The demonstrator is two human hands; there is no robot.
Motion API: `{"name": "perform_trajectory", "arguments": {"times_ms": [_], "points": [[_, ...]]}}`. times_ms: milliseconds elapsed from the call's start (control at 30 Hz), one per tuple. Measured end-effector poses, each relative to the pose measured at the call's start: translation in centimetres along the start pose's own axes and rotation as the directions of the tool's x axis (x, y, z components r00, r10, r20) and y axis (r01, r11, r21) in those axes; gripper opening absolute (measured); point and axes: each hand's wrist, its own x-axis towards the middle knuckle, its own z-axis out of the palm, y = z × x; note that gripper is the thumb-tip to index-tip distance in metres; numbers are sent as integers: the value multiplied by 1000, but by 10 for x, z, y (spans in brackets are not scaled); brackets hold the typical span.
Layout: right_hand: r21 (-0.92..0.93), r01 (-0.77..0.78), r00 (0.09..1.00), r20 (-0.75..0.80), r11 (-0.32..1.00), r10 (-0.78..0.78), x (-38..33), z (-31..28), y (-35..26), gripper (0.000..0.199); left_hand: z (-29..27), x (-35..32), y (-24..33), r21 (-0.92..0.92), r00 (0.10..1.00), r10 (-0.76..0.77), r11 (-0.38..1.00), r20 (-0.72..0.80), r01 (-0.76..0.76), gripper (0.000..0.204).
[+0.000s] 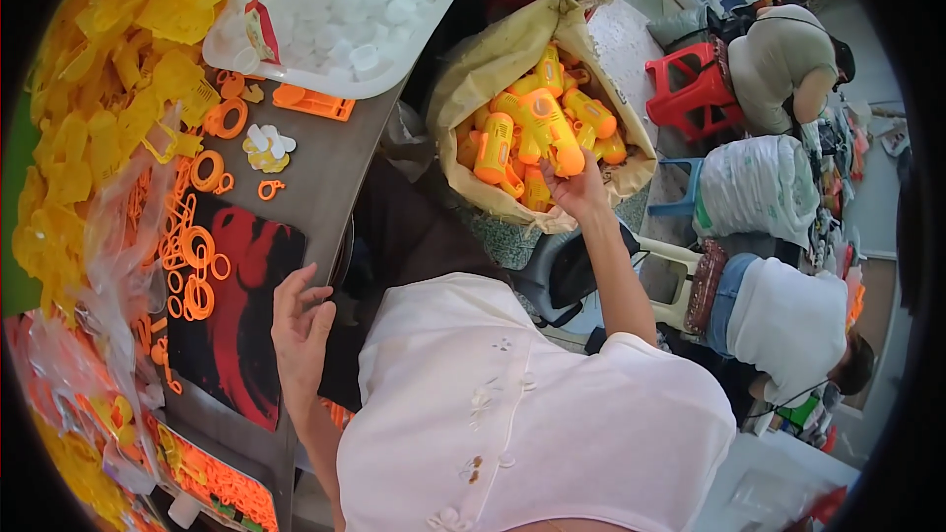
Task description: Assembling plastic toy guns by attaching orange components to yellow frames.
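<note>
My right hand reaches into a wide cream sack and is closed round the orange end of a yellow and orange plastic toy. Beneath and around that toy lie several similar toys, filling the sack. Some of my right fingers are hidden behind the held toy. On the other side, my left hand hovers by the table's edge with its fingers apart, holding nothing. Nearest to it is a black and red mat, with orange plastic rings on its far left part.
Yellow plastic parts heap along the table's left side. A white tray of translucent caps stands at its far end; an orange tray lies nearby. To the right are a red stool, a white sack and two seated people.
</note>
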Motion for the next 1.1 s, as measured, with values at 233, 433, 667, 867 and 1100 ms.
{"name": "perform_trajectory", "arguments": {"times_ms": [233,433,667,867,1100], "points": [[-41,444,896,23,895,-444,69,-15,-21,54,-5,-15,-7,-77,997,-41,996,-71,35,43],[-807,587,124,168,-64,-978,17,65,1,35,4,-9,9,-40,996,23,999,-85,-27,40],[-305,952,305,952,6,6,-55,207,222,14,-13,-34,7,-17,982,17,1000,-188,-20,38],[-539,814,362,762,217,538,-58,231,290,13,-72,-78,22,79,793,130,992,-595,-103,27],[-318,941,250,885,117,394,-55,228,283,11,-261,-157,2,418,70,417,862,-906,287,27]]}}
